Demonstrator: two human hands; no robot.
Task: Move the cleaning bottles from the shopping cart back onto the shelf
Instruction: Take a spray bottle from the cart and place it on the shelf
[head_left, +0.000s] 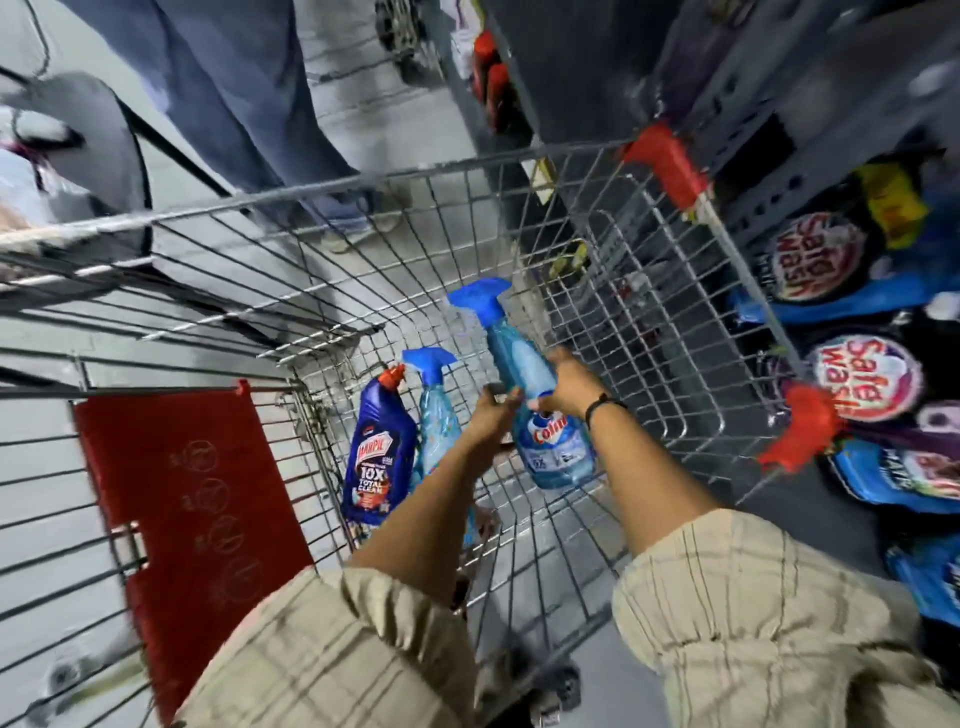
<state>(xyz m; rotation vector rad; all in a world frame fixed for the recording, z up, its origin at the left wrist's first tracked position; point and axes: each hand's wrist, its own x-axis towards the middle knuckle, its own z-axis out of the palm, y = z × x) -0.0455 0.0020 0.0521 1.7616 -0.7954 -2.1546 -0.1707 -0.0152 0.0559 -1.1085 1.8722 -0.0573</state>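
A red plastic flap (187, 514) hangs at the cart's near end, at 9 o'clock from the hands, its face stamped with round symbols. The cart (363, 244) is a basket of thin grey wire mesh with red plastic corner guards.

Two bottles lie side by side on the cart floor at 9 o'clock from the left hand. The dark bottle (376, 457) is navy plastic with a red angled cap and "10X TOTAL CLEAN" on its label. Touching it on the right, the pale sprayer (436, 415) is clear light blue with a blue trigger head; its lower part is hidden by the left forearm.

The left hand (491, 415) has its fingers curled against the left edge of the held sprayer (540, 410); whether they fully grip cannot be told. The right hand (569, 387) is closed over that sprayer's waist from the right, a dark band on its wrist. This bottle is translucent blue with a blue trigger head pointing to 11 o'clock and a white and red label on its wider base, lifted above the cart floor.

Both sleeves are beige with thin dark checks, rolled up.

At 3 o'clock, the shelf (779, 171) is grey perforated metal holding glossy blue pouches (831, 270).
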